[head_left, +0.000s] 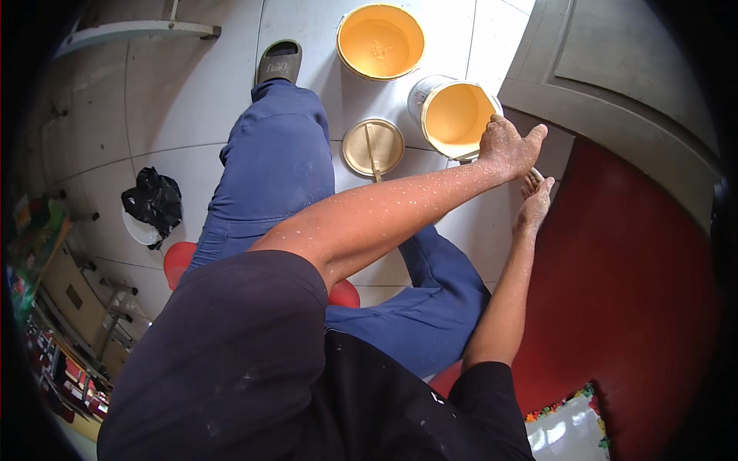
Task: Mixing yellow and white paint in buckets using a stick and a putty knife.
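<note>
My left arm reaches across to the right, and my left hand (pixel 509 147) is closed at the right rim of a pale bucket (pixel 419 98), its thumb sticking out. The bucket's mouth faces me and shows light orange paint (pixel 455 115) inside. Just below, my right hand (pixel 535 206) has its fingers bent around a small pale thing (pixel 536 175), mostly hidden. White specks dot both forearms. Behind stands a second bucket (pixel 338 48) with orange paint in it. Left of the nearer bucket lies a round lid (pixel 392 154) with a paint-smeared stick (pixel 371 142) across it.
A red wall (pixel 630 284) and a grey panelled door or cabinet (pixel 615 100) bound the right side. On the tiled floor (pixel 192 100) at left, a black plastic bag (pixel 154 201) lies over a white round thing (pixel 138 229). A red seat (pixel 177 261) shows under me.
</note>
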`<state>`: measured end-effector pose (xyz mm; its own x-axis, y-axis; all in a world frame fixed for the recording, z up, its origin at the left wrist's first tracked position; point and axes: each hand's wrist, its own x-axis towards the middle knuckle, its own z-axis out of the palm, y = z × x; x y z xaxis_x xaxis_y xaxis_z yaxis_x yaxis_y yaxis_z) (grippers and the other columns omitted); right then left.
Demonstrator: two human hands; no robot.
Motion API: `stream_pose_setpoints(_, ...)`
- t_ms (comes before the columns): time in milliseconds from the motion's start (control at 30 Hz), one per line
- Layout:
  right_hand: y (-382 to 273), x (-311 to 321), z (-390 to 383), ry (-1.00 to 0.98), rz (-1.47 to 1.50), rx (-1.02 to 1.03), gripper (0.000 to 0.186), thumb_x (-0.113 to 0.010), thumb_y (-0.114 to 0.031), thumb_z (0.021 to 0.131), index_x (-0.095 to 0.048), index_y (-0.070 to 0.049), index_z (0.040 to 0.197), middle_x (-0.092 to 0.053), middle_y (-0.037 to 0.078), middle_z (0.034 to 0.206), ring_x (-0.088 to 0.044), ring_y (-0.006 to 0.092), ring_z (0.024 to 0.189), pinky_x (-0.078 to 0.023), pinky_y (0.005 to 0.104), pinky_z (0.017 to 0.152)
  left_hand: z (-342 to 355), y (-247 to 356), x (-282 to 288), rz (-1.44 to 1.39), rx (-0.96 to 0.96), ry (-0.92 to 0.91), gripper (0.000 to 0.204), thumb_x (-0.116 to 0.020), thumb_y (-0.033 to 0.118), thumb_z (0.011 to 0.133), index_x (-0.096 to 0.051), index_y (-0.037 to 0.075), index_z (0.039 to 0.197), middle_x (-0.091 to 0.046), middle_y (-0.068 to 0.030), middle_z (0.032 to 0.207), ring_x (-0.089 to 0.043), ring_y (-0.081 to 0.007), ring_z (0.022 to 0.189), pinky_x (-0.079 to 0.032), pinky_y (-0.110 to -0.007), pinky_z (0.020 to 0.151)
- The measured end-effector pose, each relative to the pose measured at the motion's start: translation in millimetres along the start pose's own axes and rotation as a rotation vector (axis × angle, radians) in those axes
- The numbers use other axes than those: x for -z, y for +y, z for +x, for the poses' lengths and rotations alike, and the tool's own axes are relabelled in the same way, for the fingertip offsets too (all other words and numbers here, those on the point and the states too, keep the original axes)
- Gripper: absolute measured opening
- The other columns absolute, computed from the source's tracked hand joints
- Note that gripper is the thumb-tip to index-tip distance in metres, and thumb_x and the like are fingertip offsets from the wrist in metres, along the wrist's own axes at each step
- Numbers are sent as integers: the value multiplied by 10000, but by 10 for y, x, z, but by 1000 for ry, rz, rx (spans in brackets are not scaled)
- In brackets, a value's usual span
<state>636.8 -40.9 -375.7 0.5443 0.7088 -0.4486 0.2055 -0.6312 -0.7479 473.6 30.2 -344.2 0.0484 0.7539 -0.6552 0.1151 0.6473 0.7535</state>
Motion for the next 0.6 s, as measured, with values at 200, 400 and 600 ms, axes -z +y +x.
stream_pose_setpoints(200,-80,74,-180,-26,-288,215,508,-252,-361,995,-588,-4,1129,-601,159,1107,-542,256,1079,-396,390,943,122,-184,-82,-41,-1,121,867,-535,564,789,-418,-258,1042,-520,-399,1025,-549,-439,1018,-436,-412,895)
stream_pose_setpoints(400,-54,249,-254,-6,-371,365,470,-247,-320,996,-603,-30,1095,-601,159,1102,-546,288,1070,-402,390,932,325,-321,-208,-134,108,75,859,-550,570,769,-405,-213,1092,-511,-387,1064,-523,-446,1058,-404,-429,929)
stream_pose_setpoints(600,75,303,-151,22,-475,407,534,-211,-370,994,-614,-42,1111,-584,187,1152,-534,309,1090,-384,414,957,536,-334,-175,-411,25,32,687,-457,540,836,-561,-134,915,-563,-202,773,-533,-307,769,-404,-412,849)
